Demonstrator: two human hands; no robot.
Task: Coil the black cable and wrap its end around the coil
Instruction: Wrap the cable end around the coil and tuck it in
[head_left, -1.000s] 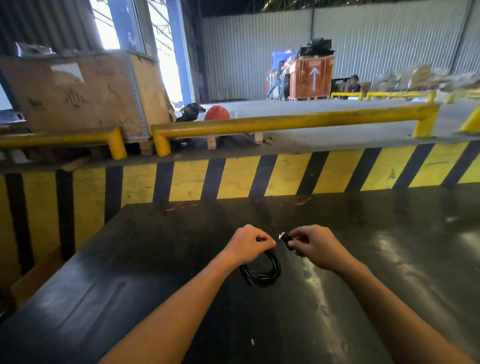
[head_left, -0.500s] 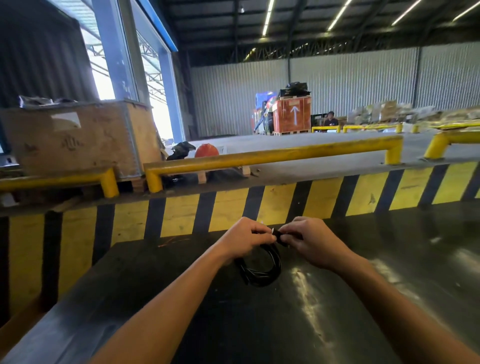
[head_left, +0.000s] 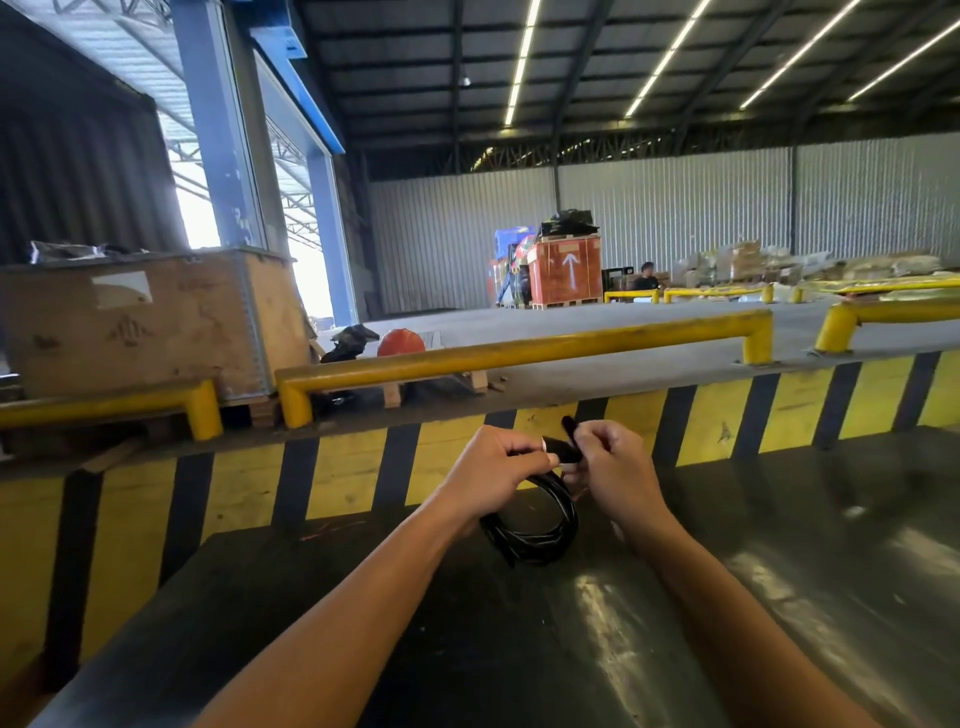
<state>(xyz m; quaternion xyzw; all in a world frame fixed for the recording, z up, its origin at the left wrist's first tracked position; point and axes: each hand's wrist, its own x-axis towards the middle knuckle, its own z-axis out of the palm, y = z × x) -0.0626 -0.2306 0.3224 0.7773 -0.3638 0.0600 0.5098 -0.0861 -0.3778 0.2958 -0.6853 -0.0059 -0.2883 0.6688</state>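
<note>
Left hand (head_left: 493, 470) has its grip clenched on the top of the coiled black cable (head_left: 530, 535) at frame centre; right hand (head_left: 613, 467) pinches the cable's end (head_left: 569, 439), which pokes up between the hands; the coil hangs below them, above the dark desk (head_left: 779, 597); beyond, a yellow-and-black striped barrier (head_left: 337, 467) crosses the frame.

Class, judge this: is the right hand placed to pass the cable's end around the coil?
Probably yes: the right hand pinches the cable end beside the coil, which the left hand holds up.
</note>
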